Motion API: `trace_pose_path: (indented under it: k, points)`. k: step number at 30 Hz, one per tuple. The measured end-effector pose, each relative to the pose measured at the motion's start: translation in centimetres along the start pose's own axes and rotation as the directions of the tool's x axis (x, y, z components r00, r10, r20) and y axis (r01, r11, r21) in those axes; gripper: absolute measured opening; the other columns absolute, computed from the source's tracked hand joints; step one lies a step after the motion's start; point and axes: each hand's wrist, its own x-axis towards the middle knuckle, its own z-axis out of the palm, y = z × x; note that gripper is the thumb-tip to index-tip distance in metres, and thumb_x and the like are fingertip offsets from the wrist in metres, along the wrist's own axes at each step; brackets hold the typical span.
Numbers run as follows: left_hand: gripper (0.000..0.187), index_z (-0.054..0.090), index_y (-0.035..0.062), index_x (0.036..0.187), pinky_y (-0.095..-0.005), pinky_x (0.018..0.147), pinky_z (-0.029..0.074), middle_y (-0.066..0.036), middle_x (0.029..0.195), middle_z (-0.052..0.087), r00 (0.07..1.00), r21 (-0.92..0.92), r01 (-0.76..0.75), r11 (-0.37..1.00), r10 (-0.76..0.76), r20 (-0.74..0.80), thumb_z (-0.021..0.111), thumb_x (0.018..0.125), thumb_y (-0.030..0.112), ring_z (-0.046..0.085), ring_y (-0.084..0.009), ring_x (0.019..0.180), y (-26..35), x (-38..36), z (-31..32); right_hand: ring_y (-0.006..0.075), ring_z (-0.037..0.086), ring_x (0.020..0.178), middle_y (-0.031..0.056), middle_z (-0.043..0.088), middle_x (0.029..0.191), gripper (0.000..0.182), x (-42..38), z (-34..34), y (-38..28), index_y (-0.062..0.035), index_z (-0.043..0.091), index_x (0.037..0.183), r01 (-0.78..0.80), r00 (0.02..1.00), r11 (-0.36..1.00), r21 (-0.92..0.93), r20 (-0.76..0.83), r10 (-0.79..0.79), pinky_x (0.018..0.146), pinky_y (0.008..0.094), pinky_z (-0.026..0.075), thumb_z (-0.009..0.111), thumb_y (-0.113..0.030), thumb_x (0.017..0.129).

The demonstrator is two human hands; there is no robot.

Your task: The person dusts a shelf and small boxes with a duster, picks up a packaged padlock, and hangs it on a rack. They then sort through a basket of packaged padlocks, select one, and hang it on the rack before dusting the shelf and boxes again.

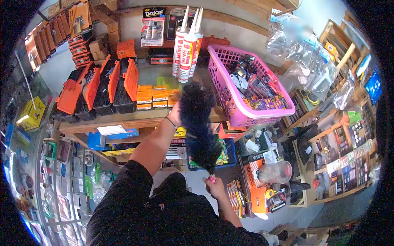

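My right hand (216, 189) is closed around the pink handle of a dark feather duster (200, 123), whose feathers rise up and away from me to the glass-topped counter. Reaching forward, my left hand (175, 113) is at the counter's front edge, beside a group of small orange-and-white boxes (152, 97). The duster's feathers hide its fingers. Just behind the duster's tip stand several white silicone sealant tubes (187, 53) with long nozzles. To the right of the duster is a pink plastic basket (246, 116) filled with packaged small goods.
Black cases with orange lids (98, 84) line the counter's left. A Dextone pack (152, 27) hangs at the back. Below the counter are a blue basket (232, 158) and a clear plastic tub (279, 171). Goods shelves (344, 164) stand right, a glass display case (61, 184) left.
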Motion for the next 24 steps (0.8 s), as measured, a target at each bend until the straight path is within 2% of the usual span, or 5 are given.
trace_pose_path:
  k: [4, 13, 15, 21, 24]
  points:
    - [0.052, 0.050, 0.0062, 0.114, -0.0429, 0.091, 0.038, -0.013, 0.113, 0.053, 0.941, 0.124, -0.043, 0.991, 0.082, -0.330, 0.036, 0.085, 0.047, 0.052, -0.0294, 0.099, -0.4, 0.6, 2.2, 0.0068, 0.038, 0.038, -0.0024, 0.042, 0.046, 0.029, 0.2, 1.2, -0.6, -0.0105, 0.044, 0.057, -0.028, 1.000, 0.999, 0.030, -0.008, 0.029, 0.035, 0.0233, 0.028, 0.060, -0.020, 0.079]
    - [0.064, 0.043, 0.0163, 0.123, -0.0493, 0.096, 0.031, -0.015, 0.124, 0.044, 0.983, 0.112, 0.048, 0.993, -0.027, -0.184, 0.039, 0.078, 0.062, 0.044, -0.0318, 0.112, -0.3, 1.1, 1.5, 0.0077, 0.037, 0.037, -0.0018, 0.043, 0.047, 0.028, 0.2, 1.9, 0.1, -0.0091, 0.044, 0.057, -0.031, 0.999, 0.998, -0.054, -0.015, 0.030, 0.035, 0.0255, 0.028, 0.060, -0.019, 0.078]
    - [0.063, 0.043, 0.0164, 0.123, -0.0488, 0.095, 0.032, -0.014, 0.122, 0.046, 0.949, 0.190, 0.046, 0.981, -0.102, 0.299, 0.039, 0.079, 0.061, 0.044, -0.0312, 0.113, 0.1, 0.8, 1.7, 0.0076, 0.036, 0.036, -0.0018, 0.042, 0.047, 0.028, 0.7, 1.5, 1.5, -0.0097, 0.043, 0.057, 0.004, 0.999, 0.994, -0.109, 0.035, 0.000, 0.035, 0.0246, 0.027, 0.059, -0.018, 0.079]
    - [0.073, 0.041, 0.0116, 0.124, -0.0433, 0.096, 0.032, -0.011, 0.121, 0.048, 0.962, 0.201, 0.016, 0.980, 0.040, -0.271, 0.030, 0.078, 0.067, 0.045, -0.0273, 0.111, -0.6, 0.5, 3.9, 0.0073, 0.035, 0.035, -0.0021, 0.040, 0.045, 0.027, 0.6, 2.6, 0.4, -0.0096, 0.042, 0.059, -0.045, 0.999, 0.997, 0.057, 0.019, 0.044, 0.033, 0.0247, 0.025, 0.058, -0.015, 0.079]
    - [0.069, 0.038, 0.0115, 0.127, -0.0465, 0.094, 0.035, -0.012, 0.123, 0.046, 0.998, 0.083, -0.057, 0.995, 0.057, 0.003, 0.027, 0.082, 0.062, 0.045, -0.0306, 0.110, -0.5, 0.2, 1.3, 0.0078, 0.035, 0.035, -0.0014, 0.041, 0.045, 0.028, 0.9, 2.1, 0.0, -0.0100, 0.043, 0.056, 0.034, 0.998, 0.999, 0.028, -0.044, -0.032, 0.033, 0.0254, 0.025, 0.058, -0.015, 0.079]
